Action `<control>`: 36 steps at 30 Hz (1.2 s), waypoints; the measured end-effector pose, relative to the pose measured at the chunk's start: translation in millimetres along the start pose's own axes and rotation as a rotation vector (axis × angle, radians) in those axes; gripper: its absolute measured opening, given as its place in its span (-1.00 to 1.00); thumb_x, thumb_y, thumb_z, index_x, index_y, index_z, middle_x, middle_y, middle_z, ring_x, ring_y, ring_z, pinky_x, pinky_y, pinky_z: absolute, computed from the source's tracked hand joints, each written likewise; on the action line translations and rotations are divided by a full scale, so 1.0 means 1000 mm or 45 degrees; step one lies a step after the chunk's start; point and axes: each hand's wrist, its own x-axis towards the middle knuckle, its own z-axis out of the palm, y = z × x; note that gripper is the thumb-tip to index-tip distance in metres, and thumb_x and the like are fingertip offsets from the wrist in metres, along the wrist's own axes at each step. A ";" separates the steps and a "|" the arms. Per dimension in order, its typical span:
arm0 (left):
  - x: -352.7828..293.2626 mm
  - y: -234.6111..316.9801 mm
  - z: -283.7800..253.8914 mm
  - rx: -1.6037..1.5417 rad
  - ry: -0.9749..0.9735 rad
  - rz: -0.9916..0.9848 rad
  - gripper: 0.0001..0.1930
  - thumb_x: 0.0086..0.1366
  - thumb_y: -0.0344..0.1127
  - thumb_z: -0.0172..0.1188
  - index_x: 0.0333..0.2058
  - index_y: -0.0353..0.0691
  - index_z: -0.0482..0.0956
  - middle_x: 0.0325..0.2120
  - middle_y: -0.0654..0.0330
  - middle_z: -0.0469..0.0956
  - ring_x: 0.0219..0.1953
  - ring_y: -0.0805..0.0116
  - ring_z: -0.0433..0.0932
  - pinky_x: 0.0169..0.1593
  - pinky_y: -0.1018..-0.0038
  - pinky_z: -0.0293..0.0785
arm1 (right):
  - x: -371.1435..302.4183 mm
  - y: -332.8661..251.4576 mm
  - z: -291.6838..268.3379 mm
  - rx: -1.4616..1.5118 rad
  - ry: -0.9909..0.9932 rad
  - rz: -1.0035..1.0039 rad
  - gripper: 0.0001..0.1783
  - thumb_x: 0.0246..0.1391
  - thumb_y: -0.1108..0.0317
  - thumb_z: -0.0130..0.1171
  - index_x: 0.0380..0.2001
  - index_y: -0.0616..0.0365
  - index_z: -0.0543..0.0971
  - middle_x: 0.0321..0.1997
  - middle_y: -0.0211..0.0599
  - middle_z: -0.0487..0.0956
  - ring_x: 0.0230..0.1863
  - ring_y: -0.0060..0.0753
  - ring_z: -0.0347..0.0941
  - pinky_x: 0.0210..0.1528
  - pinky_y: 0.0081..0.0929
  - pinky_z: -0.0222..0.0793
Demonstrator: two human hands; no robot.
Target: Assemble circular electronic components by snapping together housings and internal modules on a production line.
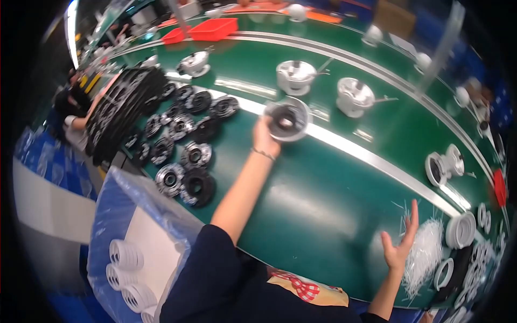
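My left hand (265, 138) reaches far over the green bench and grips a white round housing (291, 119) by its left side. Dark parts show inside the housing, with a small pale centre. My right hand (399, 245) is raised at the right with fingers spread and nothing in it. Beside it lies a pile of thin white plastic strips (424, 259), perhaps cable ties. Left of my left forearm, several black-and-silver ring-shaped parts (196, 155) lie in rows.
White assemblies (355, 98) stand on the green line beyond a metal rail (355, 149). White rings (460, 230) sit at the right. A lined box (156, 223) holds white ribbed parts at left. Behind it, a person's arm (81, 122) touches stacked black trays (126, 107). Red bins (214, 29) stand far back.
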 end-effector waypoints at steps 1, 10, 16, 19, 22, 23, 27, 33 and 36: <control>0.001 -0.008 0.005 0.017 -0.024 -0.052 -0.67 0.16 -0.36 -0.20 -0.10 -0.34 0.30 -0.20 0.02 0.42 -0.11 0.17 0.41 0.00 0.18 0.33 | -0.018 0.003 -0.011 -0.036 0.097 0.114 -0.17 -0.24 0.30 0.13 0.17 0.08 0.06 0.25 -0.20 0.04 0.26 -0.20 -0.08 0.18 -0.15 -0.11; 0.113 -0.011 0.041 0.371 0.560 0.267 -0.74 0.15 -0.30 -0.02 -0.31 -0.42 0.39 -0.34 0.04 0.48 -0.38 0.22 0.52 -0.36 0.32 0.49 | -0.124 0.080 -0.123 -0.337 0.727 0.543 -0.53 -0.02 0.42 0.00 0.03 0.10 0.29 0.18 -0.33 0.20 0.17 -0.35 0.09 0.09 -0.25 0.03; 0.196 -0.024 0.032 1.273 0.721 0.761 -0.50 0.00 -0.07 0.15 -0.30 -0.48 0.42 -0.40 -0.09 0.49 -0.38 0.11 0.49 -0.18 0.25 0.37 | -0.155 0.079 -0.158 -0.537 0.921 0.631 -0.64 -0.04 0.40 0.06 -0.10 0.17 0.39 0.10 -0.28 0.29 0.11 -0.33 0.19 0.07 -0.37 0.09; 0.150 -0.004 0.029 2.857 0.154 0.885 -0.49 0.18 0.08 -0.26 -0.32 -0.23 0.52 -0.41 0.07 0.53 -0.41 0.12 0.50 -0.28 0.25 0.39 | -0.143 0.094 -0.167 -0.869 0.914 0.682 -0.68 -0.17 0.38 0.19 -0.26 0.19 0.48 -0.08 -0.20 0.45 -0.02 -0.26 0.32 0.03 -0.43 0.17; 0.190 0.038 0.011 2.327 0.774 1.245 -0.17 -0.02 0.27 -0.02 -0.14 -0.56 0.23 -0.23 -0.22 0.39 -0.20 -0.09 0.42 -0.16 0.16 0.36 | -0.153 0.138 -0.187 -1.049 0.985 0.580 -0.69 -0.29 0.30 0.26 -0.38 0.17 0.53 -0.16 -0.22 0.48 -0.10 -0.19 0.37 -0.04 -0.38 0.24; 0.217 0.051 0.004 2.266 0.661 1.533 -0.25 0.03 0.15 0.04 -0.13 -0.57 0.22 -0.19 -0.21 0.37 -0.15 -0.11 0.38 -0.08 0.20 0.32 | -0.150 0.138 -0.196 -1.122 0.939 0.640 -0.67 -0.30 0.28 0.25 -0.36 0.16 0.54 -0.17 -0.18 0.48 -0.15 -0.15 0.38 -0.09 -0.37 0.27; 0.119 -0.008 0.115 1.603 -0.175 2.082 -0.43 0.11 -0.14 0.09 -0.10 -0.57 0.21 -0.14 -0.26 0.30 -0.09 -0.09 0.32 0.00 0.25 0.24 | -0.148 0.164 -0.218 -0.953 0.695 1.001 -0.66 -0.28 0.26 0.22 -0.38 0.23 0.54 -0.32 -0.11 0.52 -0.26 -0.09 0.43 -0.17 -0.33 0.32; 0.064 0.083 0.166 1.626 -0.520 2.475 -0.54 0.12 -0.29 0.12 -0.03 -0.37 0.26 -0.04 -0.05 0.29 -0.08 0.21 0.37 -0.01 0.43 0.27 | -0.106 0.198 -0.192 -1.269 0.576 1.040 -0.71 -0.15 0.24 -0.01 -0.64 0.26 0.55 -0.53 0.02 0.50 -0.41 0.01 0.46 -0.33 -0.21 0.35; 0.026 0.098 0.161 1.861 -0.700 2.081 -0.67 0.14 -0.28 0.06 -0.10 -0.22 0.39 -0.19 0.12 0.46 -0.15 0.30 0.45 -0.07 0.44 0.32 | -0.137 0.170 -0.208 -1.393 0.669 0.922 -0.72 -0.09 0.24 -0.03 -0.52 0.25 0.54 -0.60 0.00 0.49 -0.52 -0.01 0.46 -0.45 -0.21 0.34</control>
